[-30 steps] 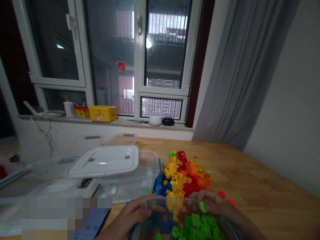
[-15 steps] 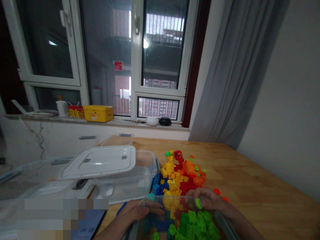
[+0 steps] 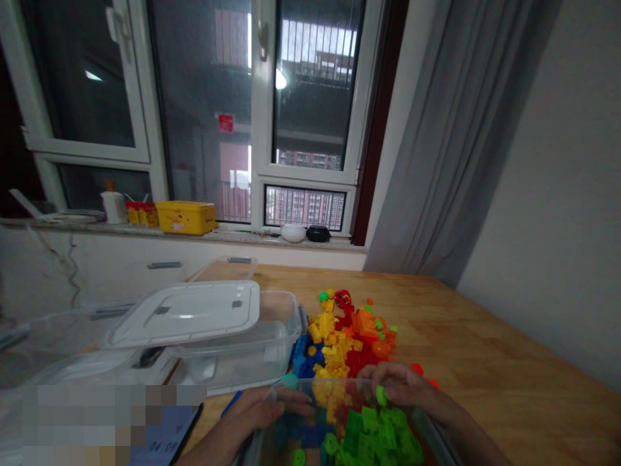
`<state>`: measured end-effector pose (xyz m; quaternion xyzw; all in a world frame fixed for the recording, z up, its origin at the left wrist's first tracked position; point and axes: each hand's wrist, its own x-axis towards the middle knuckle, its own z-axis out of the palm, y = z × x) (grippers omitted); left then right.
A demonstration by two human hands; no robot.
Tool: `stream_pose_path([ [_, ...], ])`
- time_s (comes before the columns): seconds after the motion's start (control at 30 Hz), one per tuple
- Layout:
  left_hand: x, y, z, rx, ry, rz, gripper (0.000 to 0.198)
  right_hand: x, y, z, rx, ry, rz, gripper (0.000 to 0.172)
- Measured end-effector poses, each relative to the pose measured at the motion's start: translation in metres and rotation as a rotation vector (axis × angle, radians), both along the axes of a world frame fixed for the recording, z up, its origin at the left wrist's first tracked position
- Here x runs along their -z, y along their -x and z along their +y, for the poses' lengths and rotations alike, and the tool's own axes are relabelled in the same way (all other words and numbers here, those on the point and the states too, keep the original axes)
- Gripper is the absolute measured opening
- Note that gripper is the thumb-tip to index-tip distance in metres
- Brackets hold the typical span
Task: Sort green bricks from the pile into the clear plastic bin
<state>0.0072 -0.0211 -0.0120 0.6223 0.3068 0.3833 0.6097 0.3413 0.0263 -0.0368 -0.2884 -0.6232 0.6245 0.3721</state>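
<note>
A clear plastic box [image 3: 339, 383] is close in front of me, cut off by the bottom edge. Bright green building blocks [image 3: 381, 435] are heaped toward its right side. My left hand [image 3: 264, 409] is closed around the left side of the box, its fingers along the far wall. At the far right corner, my right hand [image 3: 405, 383] curls around the box. A small green round piece [image 3: 381, 395] shows by the right thumb; whether it is pinched or lies inside the box I cannot tell. Beyond the box spreads a pile of yellow blocks [image 3: 334, 353], with blue blocks [image 3: 303, 356] on its left.
Red blocks [image 3: 358, 362] and orange blocks [image 3: 365, 323] lie at the pile's right on the wooden table [image 3: 466, 336]. Left stand clear storage boxes [image 3: 272, 372] with a white lid [image 3: 194, 312] on top. A phone [image 3: 167, 437] lies near my left forearm. The windowsill carries a yellow box [image 3: 185, 217].
The whole view has shifted slightly, with most things a little farther left and up. Both hands keep their places on the box.
</note>
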Motion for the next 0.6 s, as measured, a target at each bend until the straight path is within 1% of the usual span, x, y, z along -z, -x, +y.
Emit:
stream_pose_path([
  [0.07, -0.002, 0.0, -0.001, -0.022, 0.021, 0.049, 0.032, -0.002, 0.0, -0.002, 0.009, -0.031, -0.009, 0.031],
  [0.1, -0.003, 0.0, -0.001, -0.027, 0.027, 0.063, 0.032, -0.002, 0.0, -0.001, 0.036, -0.048, -0.009, 0.028],
  [0.17, -0.005, 0.0, -0.001, -0.025, 0.02, 0.072, 0.033, -0.002, -0.004, 0.002, 0.159, -0.061, 0.021, 0.023],
  [0.23, -0.006, 0.0, -0.001, -0.03, 0.004, 0.086, 0.033, 0.0, -0.014, 0.011, 0.373, -0.058, 0.05, 0.022],
  [0.27, -0.006, 0.0, -0.001, -0.035, -0.005, 0.089, 0.033, 0.001, -0.021, 0.017, 0.492, -0.075, 0.021, 0.024],
  [0.3, -0.006, 0.0, -0.001, -0.038, -0.01, 0.087, 0.033, 0.004, -0.029, 0.024, 0.626, -0.12, -0.044, 0.028],
  [0.33, -0.006, 0.0, -0.001, -0.035, -0.007, 0.079, 0.033, 0.007, -0.037, 0.031, 0.758, -0.214, -0.178, 0.033],
  [0.37, -0.006, 0.0, -0.001, -0.031, 0.003, 0.065, 0.033, 0.01, -0.046, 0.037, 0.84, -0.319, -0.333, 0.036],
  [0.4, -0.005, 0.0, -0.001, -0.027, 0.013, 0.052, 0.033, 0.014, -0.054, 0.043, 0.884, -0.364, -0.4, 0.037],
  [0.47, -0.005, 0.0, -0.002, -0.025, 0.017, 0.047, 0.032, 0.023, -0.067, 0.052, 0.921, -0.414, -0.491, 0.038],
  [0.6, -0.004, 0.001, -0.002, -0.037, 0.017, 0.061, 0.032, 0.042, -0.085, 0.061, 0.932, -0.391, -0.585, 0.041],
])
